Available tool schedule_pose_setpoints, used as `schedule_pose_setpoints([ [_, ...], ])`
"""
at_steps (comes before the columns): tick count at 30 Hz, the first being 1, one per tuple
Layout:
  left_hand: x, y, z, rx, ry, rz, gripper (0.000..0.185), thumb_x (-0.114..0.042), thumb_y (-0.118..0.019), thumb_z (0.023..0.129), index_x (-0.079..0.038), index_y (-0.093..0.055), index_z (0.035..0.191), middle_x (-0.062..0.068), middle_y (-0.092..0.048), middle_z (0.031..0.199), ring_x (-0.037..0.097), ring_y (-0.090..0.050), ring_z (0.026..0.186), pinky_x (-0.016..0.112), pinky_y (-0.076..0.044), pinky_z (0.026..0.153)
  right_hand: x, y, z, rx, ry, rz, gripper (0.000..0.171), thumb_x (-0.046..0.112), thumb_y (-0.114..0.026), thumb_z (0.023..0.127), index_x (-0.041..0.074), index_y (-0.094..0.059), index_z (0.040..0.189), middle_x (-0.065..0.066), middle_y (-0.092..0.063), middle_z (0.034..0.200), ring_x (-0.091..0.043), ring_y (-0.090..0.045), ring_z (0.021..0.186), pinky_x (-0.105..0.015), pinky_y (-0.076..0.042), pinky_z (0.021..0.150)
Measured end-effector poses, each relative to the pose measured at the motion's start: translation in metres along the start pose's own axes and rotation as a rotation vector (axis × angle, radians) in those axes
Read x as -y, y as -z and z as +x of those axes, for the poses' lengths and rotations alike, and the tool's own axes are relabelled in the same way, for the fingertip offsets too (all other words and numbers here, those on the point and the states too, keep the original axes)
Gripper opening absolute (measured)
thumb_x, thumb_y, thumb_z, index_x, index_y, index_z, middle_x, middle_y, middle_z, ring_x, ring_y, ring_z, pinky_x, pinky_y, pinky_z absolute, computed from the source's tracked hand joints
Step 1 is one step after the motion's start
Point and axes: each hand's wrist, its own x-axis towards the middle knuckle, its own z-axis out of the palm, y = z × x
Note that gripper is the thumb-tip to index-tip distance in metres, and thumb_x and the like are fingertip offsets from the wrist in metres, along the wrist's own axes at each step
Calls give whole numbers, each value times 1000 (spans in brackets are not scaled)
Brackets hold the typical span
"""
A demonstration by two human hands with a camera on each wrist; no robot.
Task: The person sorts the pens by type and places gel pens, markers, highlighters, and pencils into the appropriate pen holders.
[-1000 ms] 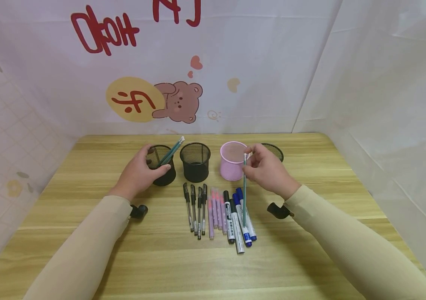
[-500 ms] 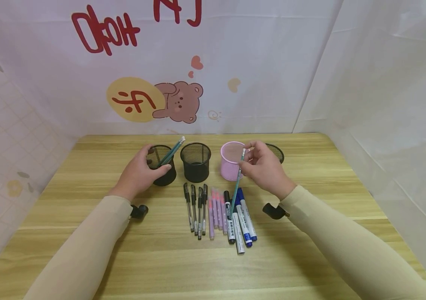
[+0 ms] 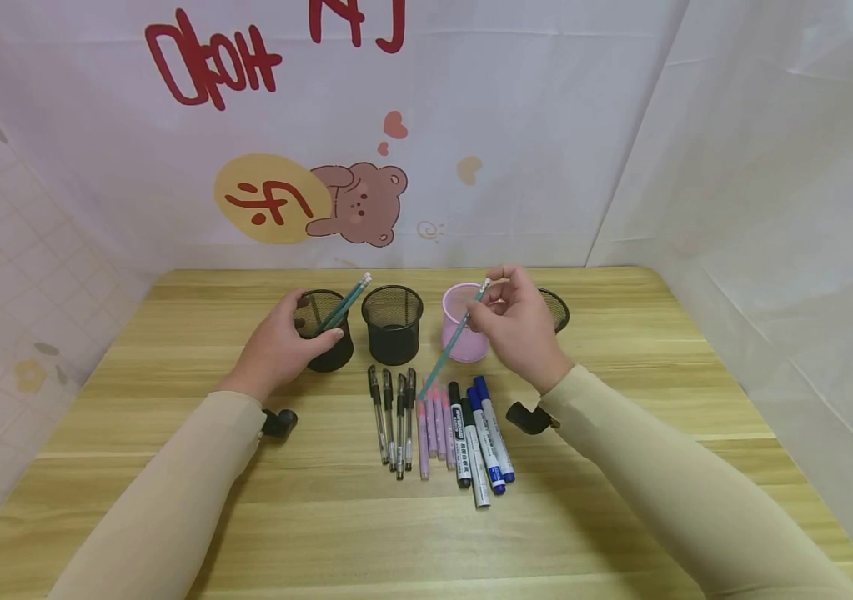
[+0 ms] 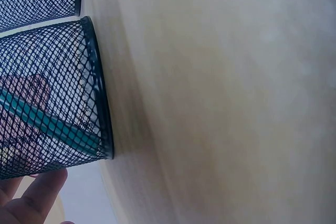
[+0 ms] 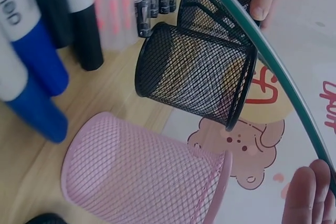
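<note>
My left hand (image 3: 276, 346) holds the leftmost black mesh pen cup (image 3: 330, 358), thumb in front and fingers at its far left side. Green pencils (image 3: 348, 302) with white erasers lean to the right in that cup; through its mesh in the left wrist view, a green pencil (image 4: 58, 127) slants. Just above the pink mesh cup (image 3: 464, 343), my right hand (image 3: 522, 333) pinches another green pencil (image 3: 443, 360) near its eraser. This pencil tilts down to the left, its lower end over the pink highlighters (image 3: 434, 429). It crosses the right wrist view diagonally.
A second black mesh cup (image 3: 392, 337) stands between the held cup and the pink one. Another black cup (image 3: 557, 307) is mostly hidden behind my right hand. Black gel pens (image 3: 388, 417) and black and blue markers (image 3: 482, 437) lie in front of the cups.
My right hand has moved left and slightly away from me. Its pencil has swung from nearly vertical over the blue markers to a leftward slant over the highlighters. My left hand stays put.
</note>
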Motion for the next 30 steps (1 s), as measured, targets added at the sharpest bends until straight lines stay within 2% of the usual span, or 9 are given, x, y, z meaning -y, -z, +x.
schedule_pose_setpoints([
  [7,0,0,0,-3,-3,-3,105,-69,-70,89,-15,-24,167,13,-38,168,43,-42,150,69,-38,117,2,-12,5,-73,58,103,38,-5,-68,95,7,-46,123,-6,-59,88,-10,-65,66,-26,-63,69],
  [12,0,0,0,-4,-6,-4,105,-70,-70,89,-15,-25,166,12,-38,168,43,-43,150,68,-38,118,2,-20,8,-104,75,174,38,-6,-68,95,12,-45,120,-5,-60,88,-10,-68,67,-26,-64,72],
  [20,0,0,1,-11,-12,-5,105,-72,-70,88,-14,-27,165,13,-40,167,42,-42,150,68,-38,118,1,-31,13,-159,107,253,37,-8,-64,95,13,-45,119,-5,-59,89,-28,-73,73,-30,-65,77],
  [26,-1,0,1,-9,-11,-6,103,-68,-71,90,-14,-27,166,12,-40,167,43,-43,150,68,-38,118,7,-41,17,-209,98,303,35,-7,-63,95,14,-45,118,-3,-58,90,-28,-73,77,-34,-66,80],
  [30,-1,0,1,-4,-11,-7,103,-69,-71,89,-14,-27,165,12,-40,167,43,-44,149,68,-39,117,10,-49,20,-238,93,339,34,-6,-63,96,15,-45,117,-2,-57,91,-23,-72,77,-30,-65,79],
])
